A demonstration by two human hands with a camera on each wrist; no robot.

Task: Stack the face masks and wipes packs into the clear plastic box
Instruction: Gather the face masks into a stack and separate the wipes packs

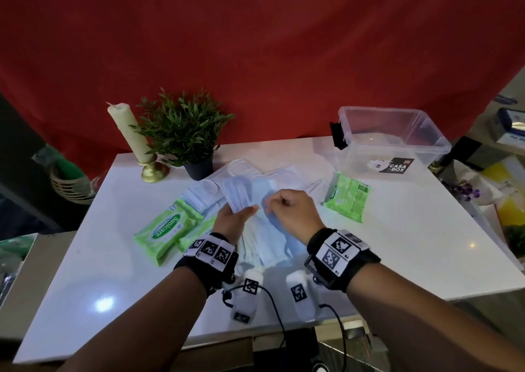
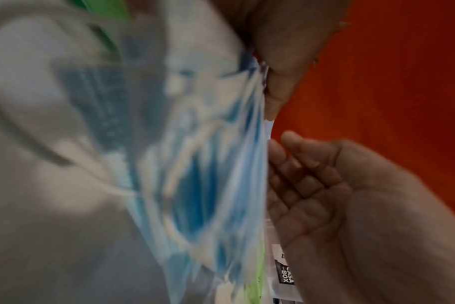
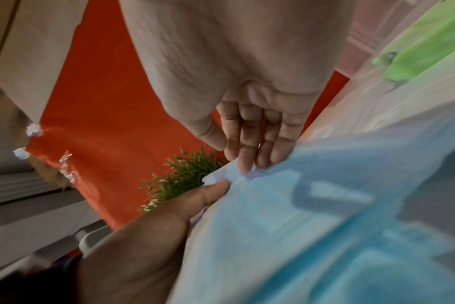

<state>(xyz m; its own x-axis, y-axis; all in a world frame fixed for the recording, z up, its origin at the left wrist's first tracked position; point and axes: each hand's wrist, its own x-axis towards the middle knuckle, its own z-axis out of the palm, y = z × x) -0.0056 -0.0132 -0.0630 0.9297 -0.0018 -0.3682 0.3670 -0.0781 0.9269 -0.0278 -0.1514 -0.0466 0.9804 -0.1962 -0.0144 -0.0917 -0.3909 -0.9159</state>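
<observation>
Your left hand held a fanned bundle of blue face masks, thumb clamped on it. Your right hand pinched one mask's edge. More masks lay spread on the white table. Green wipes packs lay alongside; the clear plastic box stood far right.

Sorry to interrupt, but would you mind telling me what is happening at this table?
A person is gathering pale blue face masks from a loose spread on the white table. The left hand holds a small bundle of them; the right hand pinches another mask beside it. The green wipes packs lie on the table, and the clear plastic box at the back right looks empty.
</observation>
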